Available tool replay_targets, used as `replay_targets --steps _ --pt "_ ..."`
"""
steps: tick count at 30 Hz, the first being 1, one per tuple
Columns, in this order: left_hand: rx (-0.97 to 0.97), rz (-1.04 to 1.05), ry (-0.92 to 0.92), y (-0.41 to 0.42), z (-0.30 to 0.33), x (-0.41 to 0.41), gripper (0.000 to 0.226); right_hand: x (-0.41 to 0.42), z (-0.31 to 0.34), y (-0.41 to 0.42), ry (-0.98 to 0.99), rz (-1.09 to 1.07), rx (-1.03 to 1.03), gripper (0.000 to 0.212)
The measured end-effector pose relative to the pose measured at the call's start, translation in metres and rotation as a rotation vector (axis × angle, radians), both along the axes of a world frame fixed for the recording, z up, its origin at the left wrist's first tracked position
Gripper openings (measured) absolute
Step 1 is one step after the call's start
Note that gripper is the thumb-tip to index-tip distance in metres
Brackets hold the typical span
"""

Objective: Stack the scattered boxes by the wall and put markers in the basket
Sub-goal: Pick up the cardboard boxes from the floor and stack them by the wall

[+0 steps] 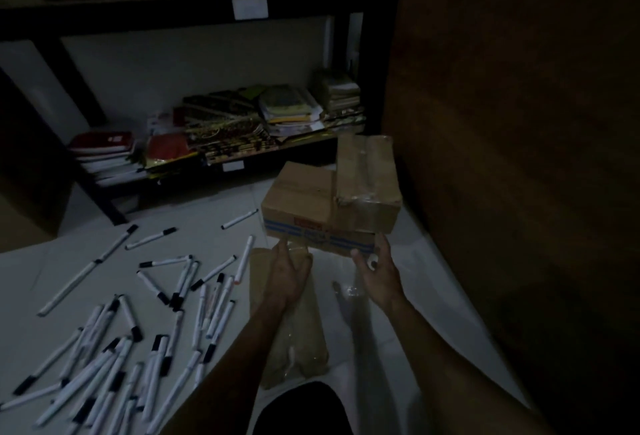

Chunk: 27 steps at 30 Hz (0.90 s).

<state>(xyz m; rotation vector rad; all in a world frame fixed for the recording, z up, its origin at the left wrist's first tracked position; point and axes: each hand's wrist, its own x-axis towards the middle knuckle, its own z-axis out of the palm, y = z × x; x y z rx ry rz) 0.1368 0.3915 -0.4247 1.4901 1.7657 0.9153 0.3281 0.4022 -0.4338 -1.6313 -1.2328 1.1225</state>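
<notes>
Boxes first: dark wall fills the 3 o'clock side, dark shelf unit runs across 12 o'clock. Lower shelf carries stacks of books and papers; bins sit on the top shelf, too dim to detail.

White floor takes the rest of the frame.

Printed box, cardboard with blue stripes and a red label on its near face, sits just right of centre, close to the wall. Taped box is beside it on the wall side, touching it, top face higher; can't tell if it rests partly on the printed box or stands on the floor against it.

Flat box, brown with shiny tape or film, lies on the floor at 6 o'clock, just below the printed box, under the left forearm.

Markers, white barrels with black caps, lie scattered over the floor from 9 to 7 o'clock, dense pile toward 7. A few singles lie nearer the shelf, one at.

Left hand: fingers extended, tips touching the lower near face of the printed box, not gripping, palm over the flat box's far end.

Right hand: released, fingers spread, tips at the printed box's lower right corner under the taped box. Actual contact unclear in this light.
</notes>
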Motion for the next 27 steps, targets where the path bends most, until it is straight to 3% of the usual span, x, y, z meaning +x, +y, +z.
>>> replay_targets --steps 5,20,24,27 --pt "0.035 -0.058 -0.082 0.054 0.022 0.038 0.071 0.030 0.020 0.036 0.010 -0.077 0.080 0.079" --pt "-0.067 0.050 -0.324 0.183 0.007 0.073 0.069 0.073 -0.001 0.151 0.080 -0.156 -0.024 0.084" --pt "-0.095 0.034 -0.363 0.215 0.000 0.074 0.063 0.077 -0.006 0.180 0.213 -0.066 -0.038 0.073" --pt "-0.196 -0.015 -0.556 0.221 -0.008 0.081 0.047 0.075 -0.008 0.188 0.435 0.010 -0.045 0.059"
